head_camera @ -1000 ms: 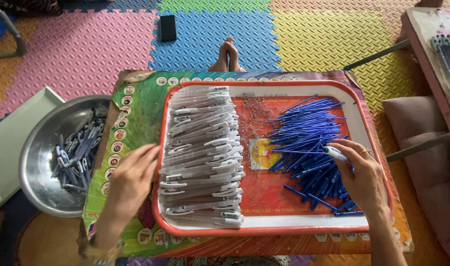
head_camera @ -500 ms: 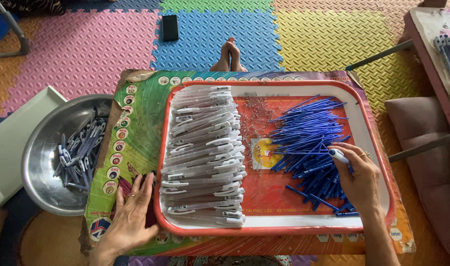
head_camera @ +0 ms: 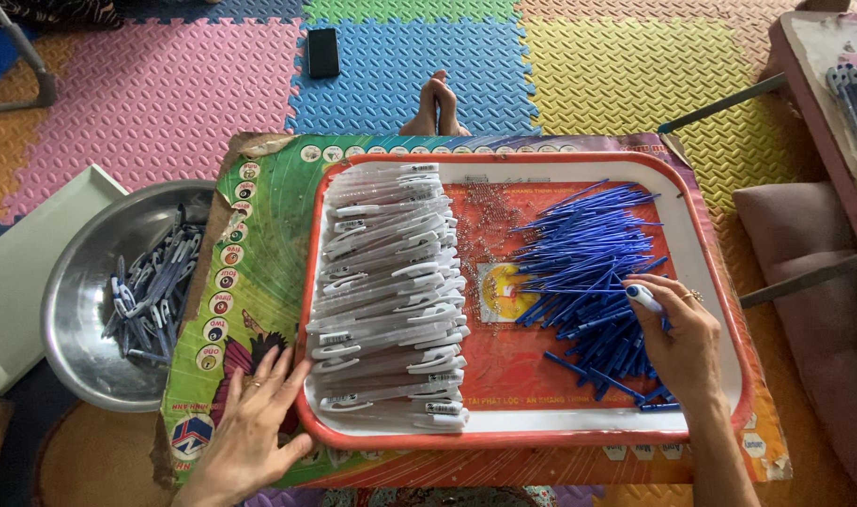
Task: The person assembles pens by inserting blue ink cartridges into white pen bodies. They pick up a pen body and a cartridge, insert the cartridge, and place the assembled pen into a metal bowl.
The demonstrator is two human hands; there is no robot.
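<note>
Gripping a small white pen part (head_camera: 643,298) between thumb and fingers, the right hand (head_camera: 684,345) rests over the pile of blue refills (head_camera: 583,258) at the right side of the red-rimmed tray (head_camera: 703,235). Left hand (head_camera: 250,427) lies open and flat, holding nothing, on the colourful board (head_camera: 269,253) against the tray's lower left corner, beside the stacked white pen barrels (head_camera: 391,300).

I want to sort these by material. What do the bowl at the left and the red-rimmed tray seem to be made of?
The bowl looks like metal, probably steel: grey, shiny, with soft reflections on its wall. The tray looks like plastic: smooth, slightly glossy, with a moulded red rim and a printed floor. Neither can be told for certain by sight alone.
</note>
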